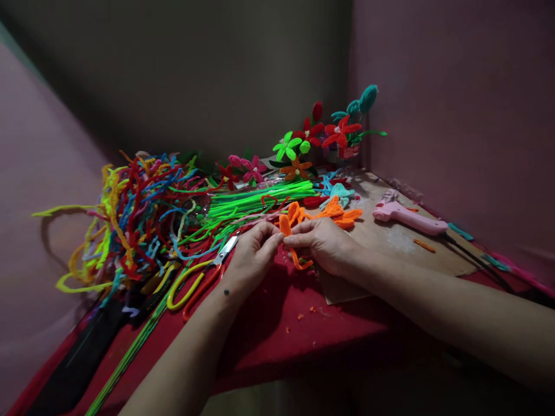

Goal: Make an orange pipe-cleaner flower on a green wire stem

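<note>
We face a dark grey wall [217,69], with a mauve right wall [455,86] and a paler left wall [34,150]; dim light reaches our red tabletop [342,332].

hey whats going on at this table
A person's left hand and right hand meet fingertip to fingertip, working a bent orange pipe-cleaner piece. More orange petals lie just beyond. Scissors rest beside the left hand, near a tangled heap of colorful pipe cleaners. A pink glue gun lies on the board to the right, and fuzzy flowers fill the back.
</note>
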A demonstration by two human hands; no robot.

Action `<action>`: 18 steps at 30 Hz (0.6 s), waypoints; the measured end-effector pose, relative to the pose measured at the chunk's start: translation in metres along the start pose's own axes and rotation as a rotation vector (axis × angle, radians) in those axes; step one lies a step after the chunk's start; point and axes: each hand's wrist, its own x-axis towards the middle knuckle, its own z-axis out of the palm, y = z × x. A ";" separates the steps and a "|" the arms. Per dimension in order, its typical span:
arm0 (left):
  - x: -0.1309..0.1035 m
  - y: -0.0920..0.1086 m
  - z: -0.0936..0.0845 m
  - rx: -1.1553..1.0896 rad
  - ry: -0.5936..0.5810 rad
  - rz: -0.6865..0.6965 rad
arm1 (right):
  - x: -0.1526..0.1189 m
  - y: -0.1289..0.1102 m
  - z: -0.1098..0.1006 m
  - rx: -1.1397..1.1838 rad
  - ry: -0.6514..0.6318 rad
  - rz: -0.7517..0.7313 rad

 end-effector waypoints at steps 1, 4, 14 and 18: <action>0.000 -0.001 0.001 -0.009 0.011 0.004 | 0.000 0.000 0.000 -0.008 -0.004 -0.007; 0.002 -0.003 -0.001 -0.163 -0.029 -0.036 | -0.001 -0.002 0.001 -0.084 -0.037 -0.033; 0.006 0.000 0.005 -0.158 0.185 0.050 | -0.007 -0.001 0.007 -0.309 0.038 -0.072; 0.007 -0.001 0.005 -0.159 0.217 0.058 | -0.006 0.003 0.006 -0.298 0.010 -0.068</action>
